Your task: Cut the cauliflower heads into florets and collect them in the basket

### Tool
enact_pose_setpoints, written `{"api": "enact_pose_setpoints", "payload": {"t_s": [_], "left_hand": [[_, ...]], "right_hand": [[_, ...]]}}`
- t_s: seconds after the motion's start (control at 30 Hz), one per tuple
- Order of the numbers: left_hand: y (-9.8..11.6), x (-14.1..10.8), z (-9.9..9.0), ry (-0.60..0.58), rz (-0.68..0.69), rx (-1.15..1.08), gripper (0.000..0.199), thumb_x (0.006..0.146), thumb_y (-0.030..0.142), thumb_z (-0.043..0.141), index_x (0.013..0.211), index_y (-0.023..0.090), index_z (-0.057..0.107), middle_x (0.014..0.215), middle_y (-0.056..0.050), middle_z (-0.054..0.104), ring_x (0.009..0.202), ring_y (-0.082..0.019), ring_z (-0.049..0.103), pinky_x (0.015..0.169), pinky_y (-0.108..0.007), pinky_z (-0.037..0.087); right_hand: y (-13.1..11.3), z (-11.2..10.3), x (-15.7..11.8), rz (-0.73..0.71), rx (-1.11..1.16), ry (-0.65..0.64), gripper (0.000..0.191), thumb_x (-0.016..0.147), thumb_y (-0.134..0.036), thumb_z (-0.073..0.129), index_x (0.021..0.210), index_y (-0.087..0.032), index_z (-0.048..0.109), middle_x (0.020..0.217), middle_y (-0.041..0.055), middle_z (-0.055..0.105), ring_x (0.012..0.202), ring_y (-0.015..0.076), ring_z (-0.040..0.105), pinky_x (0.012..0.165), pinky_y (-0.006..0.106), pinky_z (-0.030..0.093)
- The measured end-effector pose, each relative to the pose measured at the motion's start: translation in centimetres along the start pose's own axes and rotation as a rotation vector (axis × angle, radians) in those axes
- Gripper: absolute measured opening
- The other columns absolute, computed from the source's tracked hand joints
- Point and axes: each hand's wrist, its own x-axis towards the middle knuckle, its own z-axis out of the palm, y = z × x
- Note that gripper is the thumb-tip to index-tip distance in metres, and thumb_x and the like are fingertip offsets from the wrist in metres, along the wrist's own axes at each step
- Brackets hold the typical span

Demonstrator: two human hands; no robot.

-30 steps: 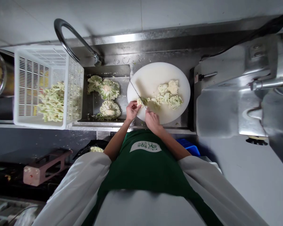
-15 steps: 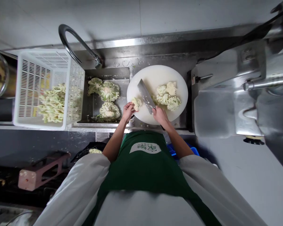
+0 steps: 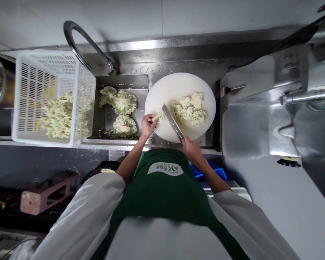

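Observation:
My left hand (image 3: 148,125) pinches a cauliflower floret (image 3: 159,117) at the left side of the round white cutting board (image 3: 165,86). In my right hand (image 3: 191,148) is the handle of a cleaver (image 3: 173,123). Its blade slants up and left across the board, just right of the held floret, edge-on to me. Beyond the blade, several cut cauliflower pieces (image 3: 193,108) lie together on the right half of the board. Larger cauliflower heads (image 3: 125,124) sit in the sink basin (image 3: 143,88) to the left.
A white plastic basket (image 3: 82,104) with many cut florets stands left of the basin. A curved faucet (image 3: 78,32) arches over the basket's corner. To the right is a metal machine (image 3: 260,122). Below the counter are blue (image 3: 216,171) and white containers.
The cleaver has turned from showing its broad side to edge-on, and my right hand has moved right and nearer to me. The floret in my left hand has shifted slightly right.

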Motion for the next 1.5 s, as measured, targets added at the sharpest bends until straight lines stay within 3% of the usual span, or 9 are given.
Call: {"api": "enact_pose_setpoints", "payload": {"t_s": [0.13, 0.27, 0.47, 0.7, 0.87, 1.03, 1.17, 1.33, 1.5], "left_hand": [[0.0, 0.2, 0.2, 0.039, 0.018, 0.033, 0.028, 0.085, 0.041, 0.078, 0.095, 0.018, 0.066, 0.093, -0.004, 0.062, 0.064, -0.011, 0.060, 0.055, -0.024, 0.049], [0.3, 0.5, 0.2, 0.037, 0.052, 0.073, 0.027, 0.085, 0.042, 0.078, 0.093, 0.018, 0.067, 0.092, -0.004, 0.063, 0.073, -0.013, 0.062, 0.063, -0.025, 0.050], [-0.2, 1.2, -0.5, 0.019, 0.047, 0.053, 0.027, 0.083, 0.042, 0.079, 0.093, 0.018, 0.071, 0.094, -0.005, 0.066, 0.067, -0.012, 0.059, 0.063, -0.025, 0.049], [-0.6, 1.6, -0.1, 0.031, 0.022, 0.046, 0.025, 0.081, 0.039, 0.081, 0.090, 0.017, 0.072, 0.093, -0.005, 0.068, 0.063, -0.011, 0.056, 0.064, -0.026, 0.048], [-0.5, 1.9, -0.1, 0.000, 0.015, 0.052, 0.025, 0.081, 0.039, 0.081, 0.087, 0.017, 0.069, 0.092, -0.005, 0.065, 0.067, -0.013, 0.057, 0.065, -0.027, 0.049], [-0.1, 0.9, -1.2, 0.016, 0.112, 0.152, 0.017, 0.081, 0.031, 0.081, 0.089, 0.019, 0.072, 0.094, -0.007, 0.065, 0.089, -0.020, 0.060, 0.079, -0.031, 0.051], [0.1, -0.7, -1.4, 0.051, 0.092, 0.100, 0.020, 0.086, 0.034, 0.074, 0.100, 0.020, 0.072, 0.102, -0.007, 0.064, 0.081, -0.016, 0.059, 0.072, -0.028, 0.051], [0.2, -1.1, -0.7, 0.085, 0.122, 0.094, 0.011, 0.089, 0.030, 0.067, 0.090, 0.019, 0.071, 0.095, -0.006, 0.065, 0.082, -0.016, 0.059, 0.080, -0.028, 0.052], [0.0, -0.7, -0.5, 0.094, 0.119, 0.101, 0.010, 0.088, 0.026, 0.065, 0.088, 0.019, 0.072, 0.096, -0.006, 0.065, 0.080, -0.016, 0.059, 0.080, -0.030, 0.052]], "right_hand": [[0.5, 0.9, -2.1, -0.019, -0.045, -0.097, 0.038, 0.110, -0.032, 0.025, 0.120, -0.013, 0.056, 0.095, 0.0150, 0.075, 0.086, 0.0271, 0.072, 0.076, 0.032, 0.043], [-0.2, 1.1, -2.2, 0.008, -0.064, -0.137, 0.038, 0.110, -0.029, 0.022, 0.123, -0.012, 0.053, 0.095, 0.0164, 0.074, 0.088, 0.0281, 0.073, 0.076, 0.033, 0.044], [-0.2, 0.4, -0.8, -0.020, -0.031, -0.143, 0.034, 0.110, -0.030, 0.025, 0.120, -0.014, 0.053, 0.096, 0.0140, 0.074, 0.089, 0.0257, 0.072, 0.073, 0.030, 0.042], [0.4, -0.3, -1.6, -0.047, -0.092, -0.125, 0.034, 0.111, -0.033, 0.025, 0.116, -0.015, 0.053, 0.092, 0.0129, 0.074, 0.085, 0.0249, 0.072, 0.073, 0.030, 0.040], [-0.9, -0.4, 0.0, -0.043, -0.097, -0.137, 0.034, 0.111, -0.032, 0.026, 0.118, -0.014, 0.053, 0.093, 0.0141, 0.074, 0.088, 0.0256, 0.072, 0.074, 0.030, 0.042], [-2.2, -1.1, 2.2, -0.072, -0.084, -0.095, 0.032, 0.109, -0.028, 0.030, 0.120, -0.013, 0.056, 0.100, 0.0166, 0.075, 0.095, 0.0270, 0.073, 0.076, 0.030, 0.043], [-0.9, -1.8, 1.7, -0.068, -0.104, -0.117, 0.033, 0.109, -0.031, 0.032, 0.118, -0.014, 0.058, 0.098, 0.0163, 0.075, 0.094, 0.0280, 0.073, 0.076, 0.030, 0.042], [0.5, -1.4, 0.2, -0.072, -0.130, -0.096, 0.036, 0.110, -0.034, 0.028, 0.119, -0.014, 0.056, 0.090, 0.0138, 0.075, 0.085, 0.0263, 0.072, 0.072, 0.029, 0.039], [0.5, -1.3, 0.4, -0.085, -0.113, -0.119, 0.036, 0.110, -0.034, 0.029, 0.118, -0.014, 0.057, 0.091, 0.0136, 0.075, 0.083, 0.0249, 0.071, 0.070, 0.029, 0.037]]}}
